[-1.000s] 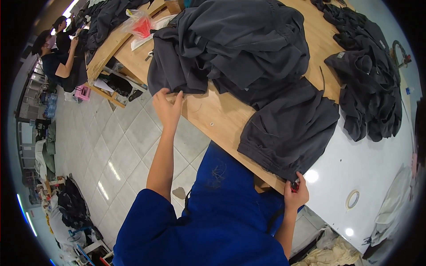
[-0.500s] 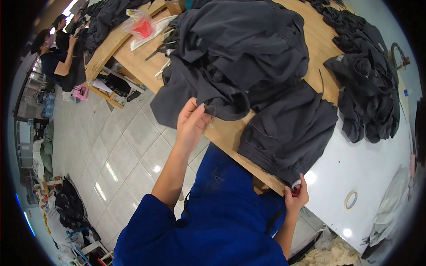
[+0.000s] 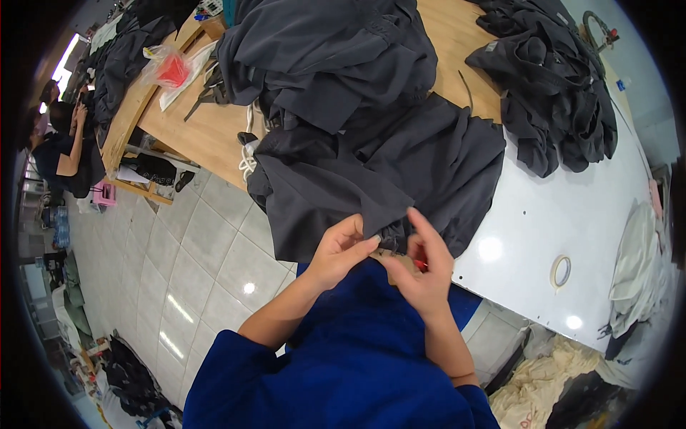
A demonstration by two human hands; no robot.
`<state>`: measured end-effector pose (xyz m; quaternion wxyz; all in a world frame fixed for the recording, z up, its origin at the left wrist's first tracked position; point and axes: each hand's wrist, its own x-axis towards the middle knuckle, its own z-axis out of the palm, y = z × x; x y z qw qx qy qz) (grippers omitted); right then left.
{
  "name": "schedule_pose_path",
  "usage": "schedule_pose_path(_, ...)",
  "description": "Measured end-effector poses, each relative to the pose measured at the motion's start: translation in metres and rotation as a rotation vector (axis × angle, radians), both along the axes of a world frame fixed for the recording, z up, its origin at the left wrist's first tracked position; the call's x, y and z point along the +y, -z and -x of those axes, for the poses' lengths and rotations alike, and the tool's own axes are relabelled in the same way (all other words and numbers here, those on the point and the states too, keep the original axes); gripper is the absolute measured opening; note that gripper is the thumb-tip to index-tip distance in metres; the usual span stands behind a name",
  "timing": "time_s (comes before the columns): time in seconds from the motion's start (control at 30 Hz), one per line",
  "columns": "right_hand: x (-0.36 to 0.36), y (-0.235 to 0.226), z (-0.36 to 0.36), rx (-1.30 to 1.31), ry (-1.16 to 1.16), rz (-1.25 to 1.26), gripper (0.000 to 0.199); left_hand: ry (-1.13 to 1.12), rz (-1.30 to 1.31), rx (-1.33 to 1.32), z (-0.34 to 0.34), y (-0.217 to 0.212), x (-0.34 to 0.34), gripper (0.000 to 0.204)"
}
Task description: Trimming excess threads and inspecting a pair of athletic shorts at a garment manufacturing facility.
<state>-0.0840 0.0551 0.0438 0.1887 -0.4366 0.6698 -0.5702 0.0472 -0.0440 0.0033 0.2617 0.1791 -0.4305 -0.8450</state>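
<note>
The dark grey garment [image 3: 314, 196] hangs over the wooden table's front edge, and a corner of it is pinched between the thumb and fingers of my left hand [image 3: 337, 256]. Beside that corner is my right hand [image 3: 427, 275], its index finger stretched up against the cloth and its thumb reaching toward my left hand. Tucked in its curled fingers is a small red tool [image 3: 421, 265], mostly hidden, so its kind does not show. Behind the held cloth rises a large heap of dark grey garments [image 3: 329, 64].
On the wooden table [image 3: 207, 143] lie a clear bag with something red [image 3: 171, 70] and white cords [image 3: 248, 159]. A white tabletop to the right bears a tape roll [image 3: 561, 272] and more dark garments [image 3: 547, 93]. At far left, people [image 3: 61, 146] stand by another pile.
My right hand has come up and left from the table's edge to my left hand. The garment in my left hand has been drawn nearer and right, covering the piece that lay there.
</note>
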Motion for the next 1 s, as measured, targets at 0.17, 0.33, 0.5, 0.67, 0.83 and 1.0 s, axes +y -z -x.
schedule_pose_path(0.17,-0.002,0.025,-0.012,0.133,0.103,0.095,0.026,-0.046,-0.2,-0.047,0.001,-0.005,0.01,0.004)
schedule_pose_path(0.33,0.023,0.026,-0.012,0.192,0.078,0.006,0.015,-0.003,-0.167,-0.166,-0.006,0.0,0.014,0.003)
schedule_pose_path(0.5,0.044,0.019,-0.029,0.119,-0.037,-0.095,0.016,-0.02,-0.187,-0.144,-0.007,0.006,0.016,0.011)
schedule_pose_path(0.67,0.062,0.019,-0.019,0.064,-0.056,-0.144,0.044,-0.013,-0.285,-0.112,-0.006,0.001,0.011,0.013)
schedule_pose_path(0.83,0.05,0.022,-0.004,-0.026,0.082,-0.039,0.036,0.005,-0.321,-0.105,-0.007,-0.006,0.008,0.013)
schedule_pose_path(1.0,0.031,0.022,0.006,0.47,0.038,0.006,0.031,0.002,-0.383,-0.05,-0.009,-0.008,0.008,0.012)
